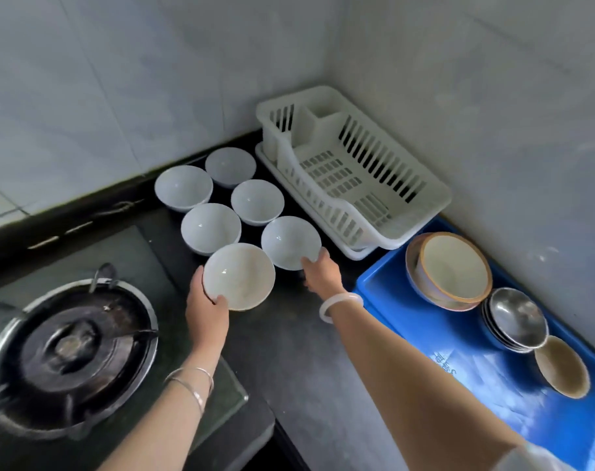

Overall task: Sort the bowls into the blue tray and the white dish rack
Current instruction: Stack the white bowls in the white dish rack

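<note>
left hand [206, 302] is pinching the rim of the cream bowl [238, 277], frame centre | right hand [320, 275] is pinching the rim of the white bowl [289, 241] just right | white dish rack [357, 171] is sitting above, blue tray [391, 287] lower right

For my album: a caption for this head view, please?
Left hand grips the nearest white bowl, right hand its neighbour, beside white dish rack and blue tray.

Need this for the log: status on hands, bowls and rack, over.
Left hand grips near white bowl. Right hand pinches rim of next white bowl. Four more bowls on counter; white dish rack bare. Nothing in the way.
</note>
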Demonstrator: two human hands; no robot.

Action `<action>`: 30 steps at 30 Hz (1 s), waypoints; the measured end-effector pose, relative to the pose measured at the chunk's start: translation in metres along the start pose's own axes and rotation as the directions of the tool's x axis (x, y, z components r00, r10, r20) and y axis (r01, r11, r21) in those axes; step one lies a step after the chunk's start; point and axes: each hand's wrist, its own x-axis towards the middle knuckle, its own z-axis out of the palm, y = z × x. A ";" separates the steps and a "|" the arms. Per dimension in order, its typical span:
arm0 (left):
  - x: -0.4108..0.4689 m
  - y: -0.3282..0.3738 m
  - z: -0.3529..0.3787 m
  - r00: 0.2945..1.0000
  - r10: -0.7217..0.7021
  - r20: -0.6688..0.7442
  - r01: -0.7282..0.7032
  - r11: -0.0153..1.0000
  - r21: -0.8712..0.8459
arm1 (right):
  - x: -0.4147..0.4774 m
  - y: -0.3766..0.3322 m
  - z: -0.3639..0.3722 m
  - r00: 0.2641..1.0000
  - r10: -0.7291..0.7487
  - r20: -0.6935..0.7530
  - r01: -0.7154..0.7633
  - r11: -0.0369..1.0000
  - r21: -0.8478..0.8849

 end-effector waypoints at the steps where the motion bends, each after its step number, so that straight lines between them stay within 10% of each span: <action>1: 0.003 -0.003 -0.002 0.999 -0.042 0.008 0.043 0.998 -0.044 | 0.005 -0.003 0.005 1.000 0.028 -0.006 -0.028 0.998 0.060; 5: 0.008 -0.010 -0.004 0.994 -0.089 0.064 0.096 0.987 -0.128 | 0.011 -0.006 0.009 0.994 0.105 -0.030 -0.084 0.910 0.407; 12: 0.014 -0.018 -0.010 0.990 -0.053 0.130 0.086 0.962 -0.261 | -0.010 -0.013 -0.009 0.990 0.026 -0.142 0.053 0.846 0.530; 30: 0.021 -0.013 -0.019 0.972 -0.155 0.175 0.223 0.840 -0.495 | -0.061 -0.047 0.024 0.986 -0.166 -0.004 0.164 0.975 -0.152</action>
